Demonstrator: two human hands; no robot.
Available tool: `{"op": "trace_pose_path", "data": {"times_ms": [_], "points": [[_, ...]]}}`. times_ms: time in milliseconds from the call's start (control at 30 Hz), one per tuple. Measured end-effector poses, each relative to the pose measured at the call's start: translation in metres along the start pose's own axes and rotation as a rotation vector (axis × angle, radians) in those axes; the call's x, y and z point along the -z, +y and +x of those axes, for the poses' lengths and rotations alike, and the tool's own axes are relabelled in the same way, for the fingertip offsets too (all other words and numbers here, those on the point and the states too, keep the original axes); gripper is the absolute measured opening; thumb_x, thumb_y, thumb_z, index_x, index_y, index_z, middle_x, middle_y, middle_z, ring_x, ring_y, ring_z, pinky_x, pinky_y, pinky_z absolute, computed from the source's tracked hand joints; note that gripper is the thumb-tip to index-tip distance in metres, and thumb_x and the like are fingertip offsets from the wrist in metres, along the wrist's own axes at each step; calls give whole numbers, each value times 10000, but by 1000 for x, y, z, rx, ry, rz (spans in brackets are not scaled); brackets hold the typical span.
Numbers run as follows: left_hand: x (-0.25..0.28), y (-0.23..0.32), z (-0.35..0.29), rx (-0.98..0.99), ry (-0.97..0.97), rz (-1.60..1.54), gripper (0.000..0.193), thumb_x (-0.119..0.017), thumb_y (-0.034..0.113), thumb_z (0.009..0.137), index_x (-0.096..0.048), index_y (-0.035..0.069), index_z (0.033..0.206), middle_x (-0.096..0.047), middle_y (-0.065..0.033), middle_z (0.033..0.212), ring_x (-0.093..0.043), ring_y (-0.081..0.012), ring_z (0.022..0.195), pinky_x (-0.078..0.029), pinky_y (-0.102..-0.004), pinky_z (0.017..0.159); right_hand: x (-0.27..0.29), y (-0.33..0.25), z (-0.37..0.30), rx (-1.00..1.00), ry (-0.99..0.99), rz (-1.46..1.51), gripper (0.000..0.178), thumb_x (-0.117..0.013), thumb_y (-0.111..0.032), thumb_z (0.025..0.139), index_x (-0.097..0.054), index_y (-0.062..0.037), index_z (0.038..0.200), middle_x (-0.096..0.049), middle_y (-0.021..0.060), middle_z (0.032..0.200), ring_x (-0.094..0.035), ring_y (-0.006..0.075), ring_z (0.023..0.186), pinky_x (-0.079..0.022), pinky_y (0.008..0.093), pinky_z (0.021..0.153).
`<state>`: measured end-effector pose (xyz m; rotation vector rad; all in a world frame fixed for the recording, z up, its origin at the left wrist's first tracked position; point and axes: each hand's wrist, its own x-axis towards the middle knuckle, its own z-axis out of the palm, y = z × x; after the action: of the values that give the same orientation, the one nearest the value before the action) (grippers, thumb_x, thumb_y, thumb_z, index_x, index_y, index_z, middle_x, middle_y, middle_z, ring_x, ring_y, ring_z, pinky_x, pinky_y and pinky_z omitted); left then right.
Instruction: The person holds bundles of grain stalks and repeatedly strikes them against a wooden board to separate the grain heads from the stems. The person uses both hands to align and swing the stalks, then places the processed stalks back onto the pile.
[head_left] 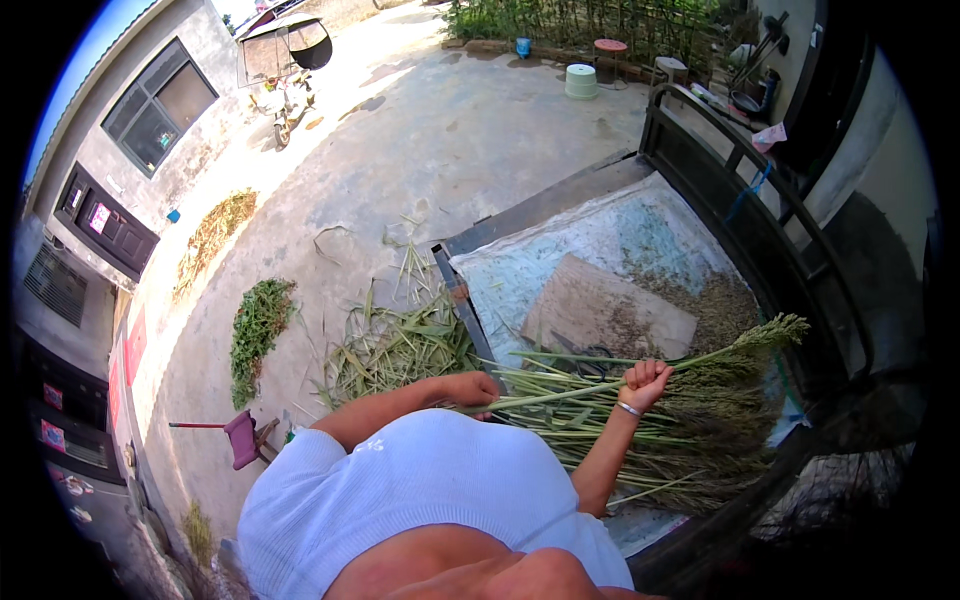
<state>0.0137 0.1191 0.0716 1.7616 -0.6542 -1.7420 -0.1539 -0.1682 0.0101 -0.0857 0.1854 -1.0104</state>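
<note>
A long green stalk with a feathery seed head (775, 334), like broomcorn or sorghum, stretches across in front of me. My right hand (646, 385), a bracelet at its wrist, is closed round it below the seed head. Further left, my left hand (474, 391) is closed at the stalk's cut end. Beneath lies a thick pile of similar stalks (560, 425), their heads toward the right. Dark-handled scissors (592, 367) rest beyond the pile, beside a brown flat board or sack (610, 305) strewn with loose seeds. All this lies on a pale blue-white sheet (520, 275).
A dark metal rail (745, 205) borders the cart-like bed on the right. Stripped leaves (400, 350) and a green plant heap (262, 330) lie on the concrete at left, near a small purple-seated stool (240, 440). A pale green bucket (581, 82) stands farther off.
</note>
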Motion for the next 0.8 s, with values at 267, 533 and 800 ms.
{"op": "trace_pose_path", "data": {"times_ms": [267, 533, 800], "points": [[134, -212, -61, 659, 465, 909, 70, -591, 53, 646, -637, 1, 650, -604, -162, 593, -632, -281, 590, -517, -343, 512, 0, -86, 21, 123, -228, 219, 381, -338, -384, 935, -391, -108, 677, -219, -32, 511, -159, 71, 385, -158, 219, 305], [122, -314, -150, 866, 1012, 684, 265, -538, 217, 771, -625, -17, 862, -607, -244, 893, -590, -373, 870, -476, -424, 736, 63, -79, 24, 189, 367, -14, 424, -311, -407, 933, -437, -85, 689, -280, -14, 505, -219, 103, 382, -204, 231, 325], [37, -355, -96, 638, 677, 581, 300, -566, 253, 795, -615, -20, 911, -624, -213, 856, -619, -325, 802, -490, -372, 699, 108, -11, 0, -116, 963, -2292, 432, -519, -257, 862, -409, -23, 1208, -434, 189, 1210, -477, 325, 1034, -467, 460, 794]]}}
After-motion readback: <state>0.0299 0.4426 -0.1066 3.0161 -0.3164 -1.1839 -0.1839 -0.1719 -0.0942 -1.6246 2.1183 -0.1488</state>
